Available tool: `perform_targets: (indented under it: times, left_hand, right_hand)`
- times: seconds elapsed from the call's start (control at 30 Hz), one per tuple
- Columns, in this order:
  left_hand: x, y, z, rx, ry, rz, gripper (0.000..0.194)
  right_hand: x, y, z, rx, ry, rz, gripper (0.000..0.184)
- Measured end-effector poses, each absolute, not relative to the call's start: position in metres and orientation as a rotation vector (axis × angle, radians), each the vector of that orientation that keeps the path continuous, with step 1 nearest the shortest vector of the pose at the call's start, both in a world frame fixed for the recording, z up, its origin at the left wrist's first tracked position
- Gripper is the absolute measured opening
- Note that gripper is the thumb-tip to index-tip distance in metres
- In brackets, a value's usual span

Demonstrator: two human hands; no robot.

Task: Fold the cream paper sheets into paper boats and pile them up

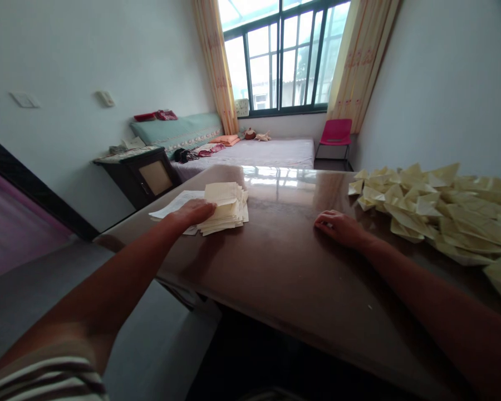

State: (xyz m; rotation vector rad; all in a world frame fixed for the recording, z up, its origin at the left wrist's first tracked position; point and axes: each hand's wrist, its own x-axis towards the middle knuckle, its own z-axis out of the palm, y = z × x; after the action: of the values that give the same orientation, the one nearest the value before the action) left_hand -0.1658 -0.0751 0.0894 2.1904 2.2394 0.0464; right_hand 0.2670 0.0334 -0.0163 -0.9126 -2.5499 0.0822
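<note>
My left hand (198, 211) reaches to the left edge of a stack of cream paper sheets (221, 223), its fingers closed on the edge of a top sheet (220, 194). The fingertips are partly hidden. White printed paper (177, 203) lies beneath and left of the stack. My right hand (338, 227) rests on the brown table, loosely curled, with a gap between thumb and fingers and nothing seen in it. To its right lies a large heap of folded cream paper pieces (430, 206), apart from the hand.
The glossy brown table (275, 250) has its near edge below my arms. Beyond it stand a bed (275, 150), a dark cabinet (150, 175) at the left and a pink chair (336, 132) near the window. A tiny white scrap (369, 307) lies on the table.
</note>
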Motion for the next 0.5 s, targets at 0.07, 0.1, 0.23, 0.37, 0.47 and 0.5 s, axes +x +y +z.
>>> perform_targets:
  times: [0.07,0.1,0.23,0.37,0.47,0.5]
  left_hand:
    - [-0.149,-0.073,0.093,2.309,2.272,-0.009,0.038]
    - [-0.137,-0.072,0.092,2.384,2.257,-0.025,0.035]
    - [-0.071,-0.074,0.076,2.689,1.992,-0.095,0.028]
    - [-0.001,-0.078,0.052,2.884,1.704,-0.124,0.023]
    - [0.033,-0.076,0.043,2.97,1.553,-0.091,0.022]
    - [0.039,-0.073,0.043,2.99,1.518,-0.078,0.023]
  right_hand:
    - [0.266,0.031,-0.014,-0.914,-2.525,0.063,0.024]
    - [0.264,0.03,-0.012,-0.917,-2.494,0.052,0.023]
    - [0.259,0.023,-0.003,-0.908,-2.346,0.065,0.036]
    - [0.257,0.018,0.004,-0.826,-2.384,0.058,0.082]
    - [0.261,0.019,0.005,-0.767,-2.493,0.04,0.074]
    - [0.263,0.021,0.005,-0.743,-2.539,0.064,0.061]
